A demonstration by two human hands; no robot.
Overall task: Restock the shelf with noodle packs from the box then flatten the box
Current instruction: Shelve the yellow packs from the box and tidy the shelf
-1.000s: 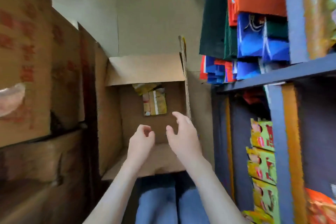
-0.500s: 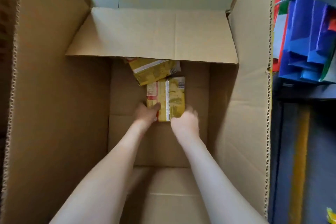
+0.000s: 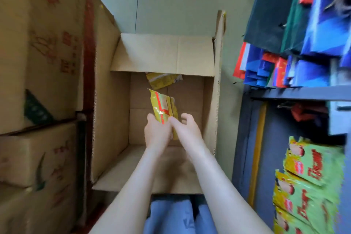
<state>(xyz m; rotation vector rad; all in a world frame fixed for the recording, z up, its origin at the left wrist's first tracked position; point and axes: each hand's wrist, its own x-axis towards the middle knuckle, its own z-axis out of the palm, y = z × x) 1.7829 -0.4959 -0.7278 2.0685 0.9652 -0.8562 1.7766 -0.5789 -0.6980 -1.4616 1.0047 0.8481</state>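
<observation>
We held one yellow noodle pack (image 3: 164, 107) upright over the open box (image 3: 112, 110), our left hand (image 3: 157, 135) gripping its lower end and our right hand (image 3: 187, 129) pinching its edge. A second pack (image 3: 161, 80) lay on the box's bottom, the shelf (image 3: 296, 94) close by to the right.

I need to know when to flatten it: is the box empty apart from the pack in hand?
No, a second pack lies in the box under the far flap.
</observation>
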